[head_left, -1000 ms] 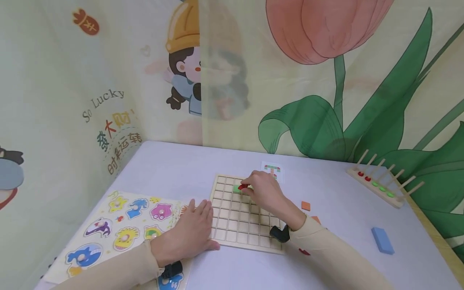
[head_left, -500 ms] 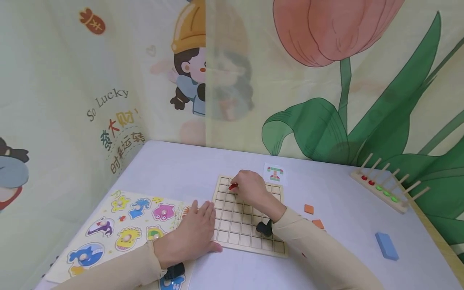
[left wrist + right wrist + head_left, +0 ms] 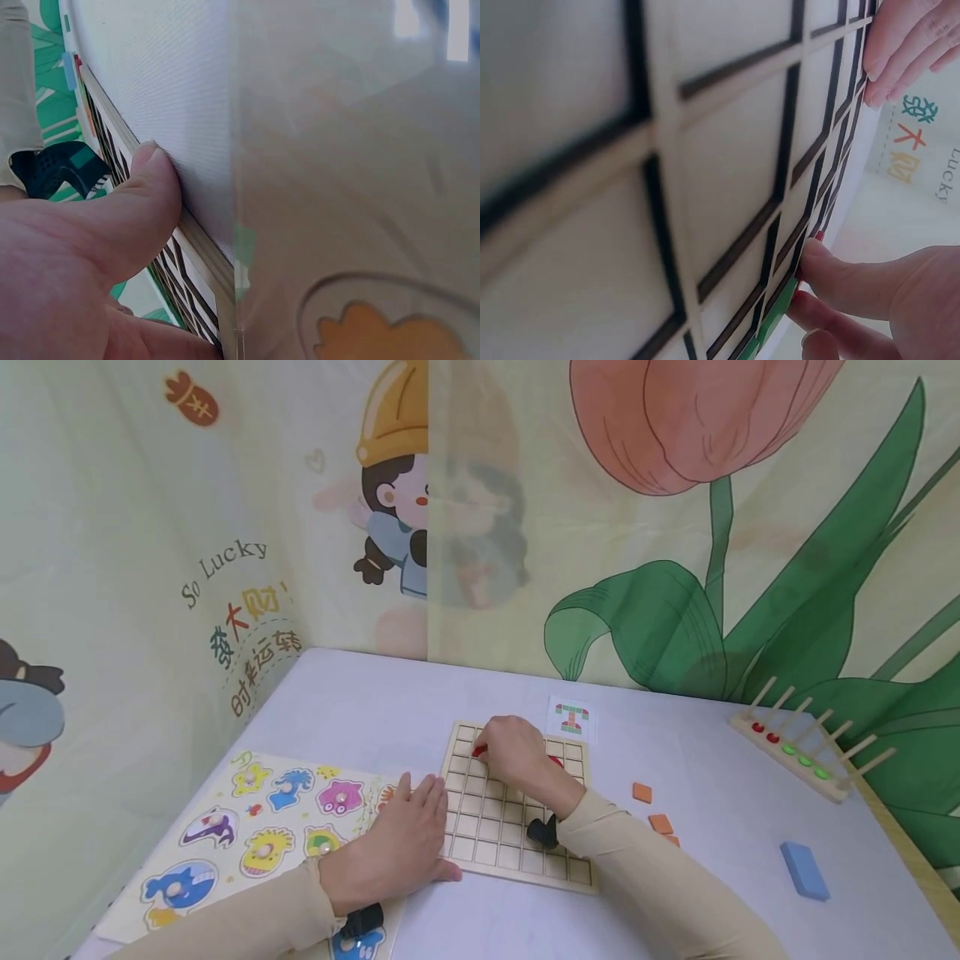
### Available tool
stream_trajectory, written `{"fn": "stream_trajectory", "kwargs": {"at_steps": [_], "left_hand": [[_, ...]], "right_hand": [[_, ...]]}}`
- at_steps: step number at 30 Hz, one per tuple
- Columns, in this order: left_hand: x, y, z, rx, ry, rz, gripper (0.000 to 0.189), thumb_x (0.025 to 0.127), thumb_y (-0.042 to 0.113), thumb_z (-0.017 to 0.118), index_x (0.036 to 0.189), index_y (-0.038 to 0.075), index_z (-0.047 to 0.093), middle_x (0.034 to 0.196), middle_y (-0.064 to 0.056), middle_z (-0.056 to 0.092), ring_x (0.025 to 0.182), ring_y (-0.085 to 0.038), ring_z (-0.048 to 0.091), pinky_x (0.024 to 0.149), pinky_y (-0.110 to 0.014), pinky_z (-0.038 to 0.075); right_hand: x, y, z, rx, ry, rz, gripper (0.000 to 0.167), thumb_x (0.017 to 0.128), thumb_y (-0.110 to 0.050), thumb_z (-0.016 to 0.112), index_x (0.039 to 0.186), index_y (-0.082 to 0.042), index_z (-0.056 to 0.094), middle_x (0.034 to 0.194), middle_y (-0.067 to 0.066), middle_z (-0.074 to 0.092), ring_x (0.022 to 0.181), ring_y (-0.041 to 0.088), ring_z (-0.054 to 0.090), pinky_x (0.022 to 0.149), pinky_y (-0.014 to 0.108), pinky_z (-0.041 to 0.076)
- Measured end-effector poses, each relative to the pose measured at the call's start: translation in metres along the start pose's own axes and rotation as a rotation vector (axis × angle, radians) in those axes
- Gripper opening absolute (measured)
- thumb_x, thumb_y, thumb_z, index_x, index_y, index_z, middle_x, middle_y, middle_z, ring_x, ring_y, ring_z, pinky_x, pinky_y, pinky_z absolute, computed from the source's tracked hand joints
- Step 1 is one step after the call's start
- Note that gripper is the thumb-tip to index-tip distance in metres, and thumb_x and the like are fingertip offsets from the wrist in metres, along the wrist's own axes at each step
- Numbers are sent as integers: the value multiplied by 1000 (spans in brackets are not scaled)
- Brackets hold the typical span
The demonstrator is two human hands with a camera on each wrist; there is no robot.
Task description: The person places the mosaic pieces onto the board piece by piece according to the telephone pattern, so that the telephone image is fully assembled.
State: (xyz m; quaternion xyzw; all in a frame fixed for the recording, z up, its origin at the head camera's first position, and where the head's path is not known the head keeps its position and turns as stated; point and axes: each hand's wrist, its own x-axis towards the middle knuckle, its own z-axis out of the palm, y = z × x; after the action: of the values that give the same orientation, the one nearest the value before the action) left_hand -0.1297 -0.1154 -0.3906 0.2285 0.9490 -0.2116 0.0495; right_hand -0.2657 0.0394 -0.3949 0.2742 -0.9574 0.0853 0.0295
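- We see the right hand (image 3: 517,756) pinching a red piece (image 3: 480,750) between thumb and finger, over the far-left cells of the grid board (image 3: 486,828).
- Green piece (image 3: 778,309) just beside it, on the board.
- Left hand (image 3: 393,847): fingers straight, resting along the board's left edge.
- We note a pattern card (image 3: 572,718) beyond.

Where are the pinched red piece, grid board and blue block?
Pinched red piece (image 3: 479,751), head view: its exposed part.
Grid board (image 3: 495,810), head view: bare area near middle.
Blue block (image 3: 805,870), head view: middle of its top face.
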Motion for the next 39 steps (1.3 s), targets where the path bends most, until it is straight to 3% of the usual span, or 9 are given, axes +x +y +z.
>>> {"fn": "stream_trajectory", "kwargs": {"at_steps": [11,18,25,32,39], "left_hand": [[-1,1,-2,-5,-3,-4,94,90,80,47,150,8,52,159,-11,49,151,-24,43,122,-50,37],[-2,1,-3,6,5,-5,94,90,80,47,150,8,53,158,-10,50,150,-24,44,121,-49,37],[-2,0,-3,-14,-3,-9,94,90,79,48,150,7,52,159,-11,49,150,-25,43,122,-50,37],[-2,0,-3,-29,-12,-13,94,90,78,50,150,7,51,160,-11,48,151,-25,42,122,-50,36],[-1,-1,-4,-61,-19,-9,94,90,77,52,151,5,51,159,-12,48,151,-25,42,123,-51,35]], "right_hand": [[-7,1,-1,22,23,-21,12,89,-16,80,100,-19,84,97,5,76,91,23,70,69,36,60],[-17,10,-9,99,80,-14,24,86,-14,82,110,-13,82,109,7,78,100,29,70,78,40,60],[-31,26,-21,154,111,-3,28,88,-16,81,116,-13,80,116,7,77,105,29,71,68,35,57],[-52,44,-32,233,124,39,31,89,-22,80,119,-14,78,116,5,77,87,22,71,67,31,53],[-80,68,-39,230,148,85,34,88,-23,80,121,-13,78,116,8,77,80,18,65,65,28,48]]}}
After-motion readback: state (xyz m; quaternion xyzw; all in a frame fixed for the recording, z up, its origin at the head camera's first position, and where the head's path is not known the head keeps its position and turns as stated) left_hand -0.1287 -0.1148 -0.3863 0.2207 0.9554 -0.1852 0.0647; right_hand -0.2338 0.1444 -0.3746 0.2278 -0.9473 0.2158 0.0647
